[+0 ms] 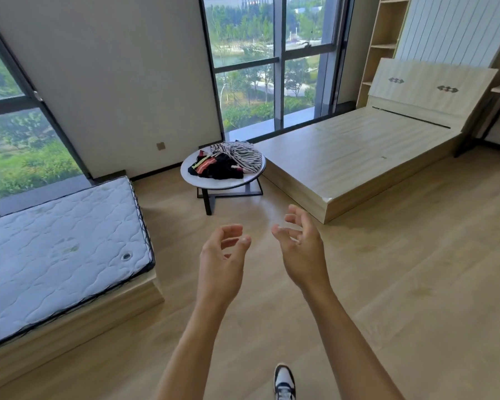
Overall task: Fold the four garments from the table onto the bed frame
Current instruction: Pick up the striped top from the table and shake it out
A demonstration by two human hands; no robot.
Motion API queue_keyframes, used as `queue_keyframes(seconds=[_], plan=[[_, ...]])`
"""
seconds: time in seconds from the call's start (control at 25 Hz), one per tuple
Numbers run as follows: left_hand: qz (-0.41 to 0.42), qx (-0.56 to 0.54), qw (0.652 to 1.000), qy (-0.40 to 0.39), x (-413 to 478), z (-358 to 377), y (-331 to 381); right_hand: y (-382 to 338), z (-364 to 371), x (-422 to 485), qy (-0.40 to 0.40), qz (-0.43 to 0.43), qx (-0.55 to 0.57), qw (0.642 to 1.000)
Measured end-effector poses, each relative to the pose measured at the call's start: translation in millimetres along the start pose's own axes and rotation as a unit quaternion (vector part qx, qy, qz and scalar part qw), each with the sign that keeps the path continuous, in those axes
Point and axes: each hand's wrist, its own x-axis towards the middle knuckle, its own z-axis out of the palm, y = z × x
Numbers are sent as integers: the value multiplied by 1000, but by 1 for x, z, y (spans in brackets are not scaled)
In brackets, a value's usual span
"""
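1. Your left hand (223,255) and right hand (300,249) are raised side by side above the floor (416,269), apart from each other, fingers loosely curled with the thumbs facing inward, gripping nothing
2. The garments lie in one crumpled heap on the round white tabletop (191,176), which has a smooth thin rim and stands on a dark metal base
3. On the right of the heap is a soft black-and-white striped garment (243,155), bunched into folds; touching it on the left is a black garment (217,167) with orange and yellow bands
4. The heap is too tangled and too small in view to tell how many pieces it holds or what kind each is
5. The bed frame (358,157) stands just beside the tabletop on its right: a low, boxy platform of pale wood-grain panels, flat on top, with a slanted headboard (427,88) at the far end
6. On your left a white quilted mattress (55,246) with dark edging lies on a second wooden base, cut off by the picture's edge
7. The floor is light wood planking; one white and dark shoe (284,382) shows at the bottom edge, partly cut off
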Motion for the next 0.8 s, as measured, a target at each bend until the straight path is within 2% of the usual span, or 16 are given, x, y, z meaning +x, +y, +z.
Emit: queue_keyframes(seconds=[0.4, 0.8], plan=[[-25, -11, 1000, 3, 281, 99, -3, 19, 35, 292, -42, 18, 2, 999], [-67, -49, 996, -37, 578, 219, -64, 89, 89, 592, -41, 37, -73, 996]])
